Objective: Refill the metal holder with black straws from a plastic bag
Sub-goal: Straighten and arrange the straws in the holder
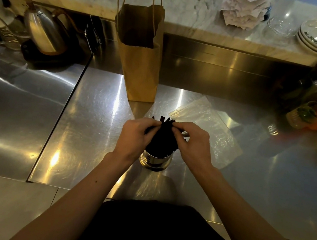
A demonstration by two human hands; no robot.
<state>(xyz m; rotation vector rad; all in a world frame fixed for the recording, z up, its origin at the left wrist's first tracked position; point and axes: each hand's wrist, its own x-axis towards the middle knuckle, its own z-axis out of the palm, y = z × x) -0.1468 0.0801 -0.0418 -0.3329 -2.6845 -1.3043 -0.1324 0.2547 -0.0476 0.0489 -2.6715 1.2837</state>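
Bare arms and a black top, that's about all you get of the person

From the head view you only see chest to fingertips. The left hand (133,134) and right hand (195,143) are bare, and the left forearm (86,187) and right forearm (244,202) are uncovered as far back as the view goes. The only marking I can spot is one tiny dark spot (96,182) on the left forearm, roughly halfway along. The torso is in a plain black top (157,232), which shows as a dark rounded shape at the near edge of the worktop (90,130). It's too dim down there to tell if that's a shirt or an apron, and I can't make out any print, seams or pockets on it.
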